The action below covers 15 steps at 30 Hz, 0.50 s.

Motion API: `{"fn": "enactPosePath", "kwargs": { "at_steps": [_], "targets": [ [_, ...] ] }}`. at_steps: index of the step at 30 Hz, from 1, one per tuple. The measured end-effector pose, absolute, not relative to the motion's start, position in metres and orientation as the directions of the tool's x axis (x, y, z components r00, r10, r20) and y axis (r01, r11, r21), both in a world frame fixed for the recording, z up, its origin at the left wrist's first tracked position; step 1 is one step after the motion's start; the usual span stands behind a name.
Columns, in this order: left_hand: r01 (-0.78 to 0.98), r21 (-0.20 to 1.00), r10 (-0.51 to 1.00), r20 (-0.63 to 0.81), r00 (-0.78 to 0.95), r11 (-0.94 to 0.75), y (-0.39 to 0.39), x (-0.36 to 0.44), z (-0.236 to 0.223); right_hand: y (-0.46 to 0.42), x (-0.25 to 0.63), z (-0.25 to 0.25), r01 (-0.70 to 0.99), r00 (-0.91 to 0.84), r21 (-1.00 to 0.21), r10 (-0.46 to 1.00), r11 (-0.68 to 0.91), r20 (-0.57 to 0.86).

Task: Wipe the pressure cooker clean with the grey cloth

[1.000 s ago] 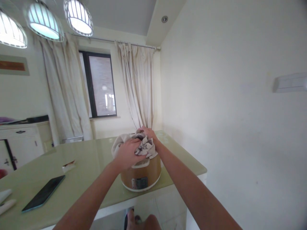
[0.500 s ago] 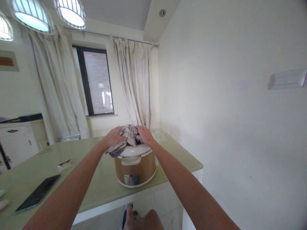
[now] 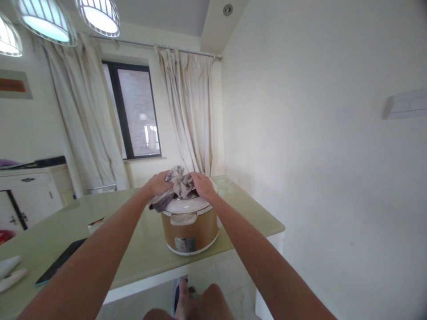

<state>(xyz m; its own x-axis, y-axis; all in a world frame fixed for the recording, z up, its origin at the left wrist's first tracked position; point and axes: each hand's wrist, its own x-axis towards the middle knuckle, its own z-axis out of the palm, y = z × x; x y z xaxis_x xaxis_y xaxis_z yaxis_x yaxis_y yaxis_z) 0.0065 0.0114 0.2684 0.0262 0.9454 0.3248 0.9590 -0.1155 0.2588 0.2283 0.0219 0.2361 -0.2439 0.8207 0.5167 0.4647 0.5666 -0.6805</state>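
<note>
A tan and white rice cooker (image 3: pixel 196 227) stands near the front edge of the green table, its white lid (image 3: pixel 187 206) on top. Bunched over the lid is a crumpled grey and white patterned cloth (image 3: pixel 180 181), one end hanging down at the left. My left hand (image 3: pixel 158 184) grips the cloth from the left side, fingers closed in its folds. From the right, my right hand (image 3: pixel 202 184) holds the cloth's other side with curled fingers, close above the lid. The cloth hides the lid's knob and some of my fingertips.
On the green table (image 3: pixel 143 249) a dark tablet (image 3: pixel 62 260) lies at the left, partly behind my forearm. A small white box (image 3: pixel 95 224) and white objects (image 3: pixel 11 273) are also on the left. A wall (image 3: pixel 316 155) rises at the right.
The cloth is bunched slightly differently and its top stands a little higher between my hands. The view has shifted a little; the cooker stays in place on the table.
</note>
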Motion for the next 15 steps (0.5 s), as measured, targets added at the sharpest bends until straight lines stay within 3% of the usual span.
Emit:
{"fn": "enactPosePath", "kwargs": {
  "at_steps": [10, 15],
  "targets": [
    [0.987, 0.144, 0.963, 0.246, -0.106, 0.072, 0.024, 0.027, 0.281, 0.023, 0.227, 0.234, 0.464, -0.222, -0.688, 0.825, 0.558, 0.520],
    [0.989, 0.144, 0.967, 0.256, -0.017, -0.021, 0.018, 0.031, 0.277, 0.027, 0.228, 0.232, 0.452, -0.241, -0.677, 0.811, 0.580, 0.534]
  ]
}}
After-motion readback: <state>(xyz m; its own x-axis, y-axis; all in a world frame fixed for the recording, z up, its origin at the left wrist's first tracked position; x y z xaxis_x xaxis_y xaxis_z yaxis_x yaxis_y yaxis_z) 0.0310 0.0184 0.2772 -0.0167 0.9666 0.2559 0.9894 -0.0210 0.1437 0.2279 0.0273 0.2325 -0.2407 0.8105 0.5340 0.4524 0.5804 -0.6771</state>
